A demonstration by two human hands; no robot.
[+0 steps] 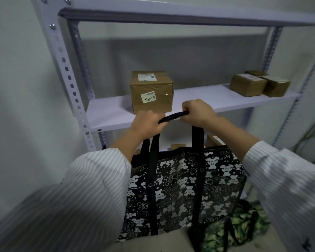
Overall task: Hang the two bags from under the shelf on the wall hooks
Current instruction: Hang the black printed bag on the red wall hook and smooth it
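Observation:
A large black bag printed with white bears hangs in front of me by its black straps. My left hand and my right hand are both closed on the straps, a short length stretched between them, at the height of the shelf board. A second bag, green with a leafy camouflage print, lies low on the floor at the lower right, partly behind the black bag. No wall hooks are in view.
A white metal shelf unit stands right ahead against a pale wall. A cardboard box labelled 9848 sits on the board just behind my hands. Smaller boxes lie at the right end; more boxes rest below.

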